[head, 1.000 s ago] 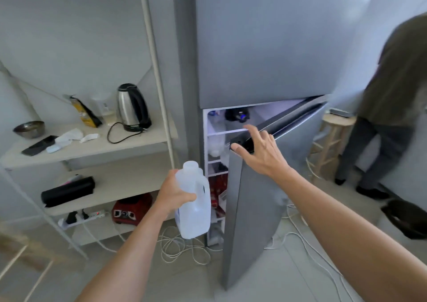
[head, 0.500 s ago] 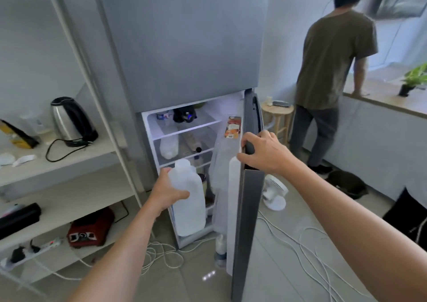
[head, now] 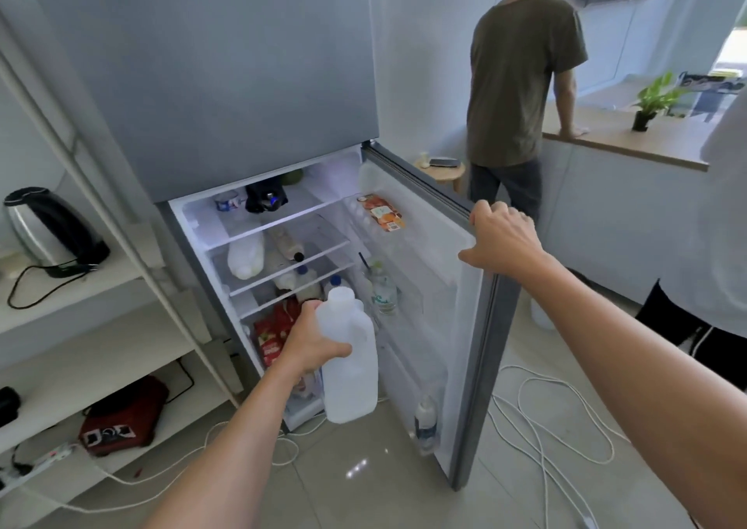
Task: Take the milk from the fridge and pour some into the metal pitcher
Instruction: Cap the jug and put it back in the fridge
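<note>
The fridge door point(head: 465, 306) has swung wide open since a second ago, right hand point(head: 501, 237) gripping its top edge. Left hand point(head: 311, 342) fingers wrap the milk jug point(head: 349, 366) near the lower shelves; a one-handed grip might slip.

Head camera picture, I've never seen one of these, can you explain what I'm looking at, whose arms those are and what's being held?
There is no machine here. The camera sits on a person's head and looks forward and down, so the two bare arms reaching in from the bottom belong to the wearer. The left hand grips a white plastic milk jug by its handle, in front of the open fridge. The right hand holds the top edge of the fridge door, which stands wide open. Inside are shelves with bottles and red packets. On the left, a shelf unit carries a kettle. Another person stands at the counter behind. No metal pitcher is in view.
</note>
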A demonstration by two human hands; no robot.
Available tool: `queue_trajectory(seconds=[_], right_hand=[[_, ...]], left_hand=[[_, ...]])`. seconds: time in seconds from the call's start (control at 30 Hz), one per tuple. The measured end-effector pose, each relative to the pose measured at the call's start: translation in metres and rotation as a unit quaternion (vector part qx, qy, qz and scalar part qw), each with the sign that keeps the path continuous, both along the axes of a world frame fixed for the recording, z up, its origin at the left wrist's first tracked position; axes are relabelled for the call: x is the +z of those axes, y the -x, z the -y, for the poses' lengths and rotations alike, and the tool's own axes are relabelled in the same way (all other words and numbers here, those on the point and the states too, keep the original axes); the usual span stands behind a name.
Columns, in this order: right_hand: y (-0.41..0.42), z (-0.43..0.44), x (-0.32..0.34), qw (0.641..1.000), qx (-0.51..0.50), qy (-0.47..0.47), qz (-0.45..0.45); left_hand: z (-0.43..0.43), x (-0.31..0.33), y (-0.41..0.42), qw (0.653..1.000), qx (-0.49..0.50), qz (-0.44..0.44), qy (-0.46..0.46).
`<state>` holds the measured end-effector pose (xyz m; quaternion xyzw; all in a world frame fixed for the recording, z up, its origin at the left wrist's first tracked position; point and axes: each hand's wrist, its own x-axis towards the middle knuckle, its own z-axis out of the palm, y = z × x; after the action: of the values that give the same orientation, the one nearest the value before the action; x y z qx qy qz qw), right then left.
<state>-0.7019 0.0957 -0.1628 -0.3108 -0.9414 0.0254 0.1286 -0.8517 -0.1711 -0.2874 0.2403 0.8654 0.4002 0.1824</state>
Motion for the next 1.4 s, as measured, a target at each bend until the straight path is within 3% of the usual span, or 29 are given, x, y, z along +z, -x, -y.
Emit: queue_trajectory(seconds=[0.17,0.33,0.37,0.43,0.5,0.6,0.9,1.1,1.4], right_hand=[[-0.009,-0.029,-0.001,1.000,-0.017,0.010,0.005],[-0.021,0.012,-0.029,0.977,0.076,0.034,-0.195],[-0.023,0.026,-0.042,0.977,0.098,0.085,-0.169],[-0.019,0.049,-0.077,0.970,0.123,0.210,-0.023],[-0.009,0.062,-0.111,0.937,0.126,0.314,0.085],[0.010,0.070,-0.142,0.911,0.100,0.388,0.099],[0.043,0.069,-0.240,0.910,0.028,0.397,0.113],[0.058,0.070,-0.305,0.931,0.029,0.349,0.103],[0.071,0.047,-0.399,0.948,0.010,0.301,0.106]], left_hand=[[-0.029,-0.012,-0.014,0.999,-0.028,0.026,0.003],[-0.047,-0.023,-0.011,0.997,-0.058,0.040,-0.005],[-0.049,-0.026,-0.009,0.997,-0.063,0.045,-0.008],[-0.052,-0.033,-0.002,0.995,-0.078,0.058,-0.004],[-0.057,-0.038,0.004,0.993,-0.105,0.057,0.003],[-0.062,-0.051,0.012,0.987,-0.149,0.053,0.015],[-0.074,-0.126,0.035,0.969,-0.232,0.054,0.062],[-0.094,-0.187,0.057,0.961,-0.253,0.059,0.096],[-0.134,-0.291,0.067,0.973,-0.216,0.043,0.063]])
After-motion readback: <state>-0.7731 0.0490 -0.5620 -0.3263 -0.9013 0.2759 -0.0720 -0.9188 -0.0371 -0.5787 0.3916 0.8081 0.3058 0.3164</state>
